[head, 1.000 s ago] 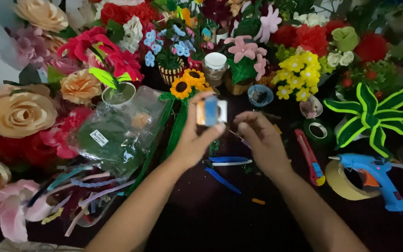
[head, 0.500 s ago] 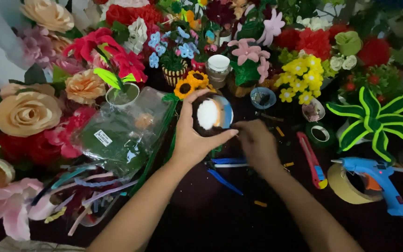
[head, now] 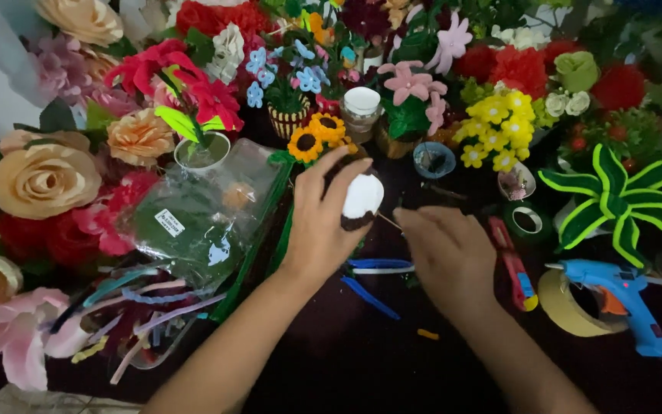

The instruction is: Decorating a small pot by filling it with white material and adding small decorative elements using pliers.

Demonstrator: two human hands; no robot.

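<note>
Two hands: left hand (head: 323,222) fingers clasped around a white-topped pot (head: 362,201), right hand (head: 446,249) loosely curled, empty.

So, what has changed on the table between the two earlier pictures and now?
The left hand turned the small round thing with a white face it holds: first edge-on, then white face toward the camera, now tilted. The right hand drew back from it and lowered toward the table, palm down. The blue glue gun, the tape roll and the bag of green material stayed where they were.
</note>
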